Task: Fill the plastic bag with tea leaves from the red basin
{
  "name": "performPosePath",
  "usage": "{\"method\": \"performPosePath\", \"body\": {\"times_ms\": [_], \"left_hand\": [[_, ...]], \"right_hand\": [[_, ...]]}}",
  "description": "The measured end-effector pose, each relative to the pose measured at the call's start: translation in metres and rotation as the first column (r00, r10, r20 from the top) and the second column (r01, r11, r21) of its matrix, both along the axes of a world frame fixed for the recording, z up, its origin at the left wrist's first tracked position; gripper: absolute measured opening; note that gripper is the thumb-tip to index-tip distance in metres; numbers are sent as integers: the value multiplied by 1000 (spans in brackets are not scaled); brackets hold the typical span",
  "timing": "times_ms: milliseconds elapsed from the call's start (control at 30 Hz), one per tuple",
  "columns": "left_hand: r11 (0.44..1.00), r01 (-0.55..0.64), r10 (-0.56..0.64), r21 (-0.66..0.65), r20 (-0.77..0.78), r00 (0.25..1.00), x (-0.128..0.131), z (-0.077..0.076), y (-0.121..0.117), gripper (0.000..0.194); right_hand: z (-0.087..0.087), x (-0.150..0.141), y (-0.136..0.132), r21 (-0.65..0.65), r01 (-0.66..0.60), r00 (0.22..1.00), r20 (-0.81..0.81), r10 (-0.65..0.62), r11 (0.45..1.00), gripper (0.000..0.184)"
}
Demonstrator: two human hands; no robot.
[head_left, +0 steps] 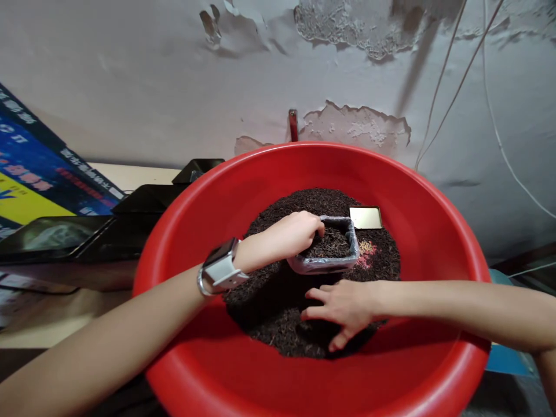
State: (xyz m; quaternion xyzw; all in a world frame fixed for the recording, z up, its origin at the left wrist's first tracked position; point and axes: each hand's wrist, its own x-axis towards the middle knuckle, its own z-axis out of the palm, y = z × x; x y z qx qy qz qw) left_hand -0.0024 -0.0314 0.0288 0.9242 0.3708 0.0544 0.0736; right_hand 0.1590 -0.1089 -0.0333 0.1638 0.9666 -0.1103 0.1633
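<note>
Right hand (343,310) lies flat and spread on the heap of dark loose tea leaves (278,324), palm down, fingers (317,294) apart and pointing left; it grips nothing, and its fingertips press into the near part of the heap. All of this sits inside the big round red plastic basin (208,202), whose near rim fills the bottom of the view and whose bare red wall rings the heap on every side.

Just beyond the right hand, nearer the basin's middle, the left hand (295,231) is closed over the left edge of a small square container wrapped in clear plastic film (325,263). That container stands on top of the heap, filled with the same dark leaves, and tilts slightly toward the viewer. A grey-strapped watch (219,269) circles the left wrist.

Behind the container, toward the basin's far wall, a small flat gold rectangle (365,218) rests on the heap, close to the container's far right corner. A few pale and pinkish specks lie between the two.

Left of the basin, shiny black trays (65,234) lie stacked on the pale counter (130,174), with a blue and yellow printed board (30,174) leaning beyond them. Farthest off, past the basin's far rim, rises a grey wall with peeling paint (356,124), thin cables (452,87) hanging down its right part.
</note>
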Motion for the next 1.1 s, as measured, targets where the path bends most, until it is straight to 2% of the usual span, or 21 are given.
{"method": "performPosePath", "body": {"times_ms": [67,100,167,267,433,633,733,833,900,1000,1100], "left_hand": [[1000,-4,3,7,15,1000,1,-4,3,32],[1000,-12,11,18,28,1000,1,-4,3,32],[999,-24,22,48,56,998,2,-1,1,31],[995,-45,38,91,78,996,3,4,-3,30],[993,-56,49,105,75,996,4,7,-4,31],[989,-101,81,107,180,980,-3,22,-6,28],[986,-113,81,123,236,968,-6,31,-9,28],[984,-123,91,129,231,969,-6,34,-10,26],[984,-121,96,129,190,977,-6,32,-10,25],[986,-110,104,124,50,993,-7,25,-7,23],[994,-83,90,76,-101,991,-9,18,-6,21]], "right_hand": [[-24,1,-2,-45,11,985,172,-3,999,91],[-32,3,-1,-62,17,976,218,-3,998,96],[-43,4,0,-81,33,969,245,-12,996,95],[-43,1,2,-62,56,968,248,-39,996,84],[-39,-3,3,-110,75,923,385,-27,991,73],[-31,-2,1,-79,-45,923,379,72,996,36],[-15,-6,0,-34,-75,955,285,81,997,34],[10,-8,3,52,-44,998,52,42,998,30],[29,-6,6,88,17,992,-123,-6,996,23],[49,1,16,59,135,926,-362,-105,989,16],[55,12,31,31,261,807,-556,-200,965,10]]}}
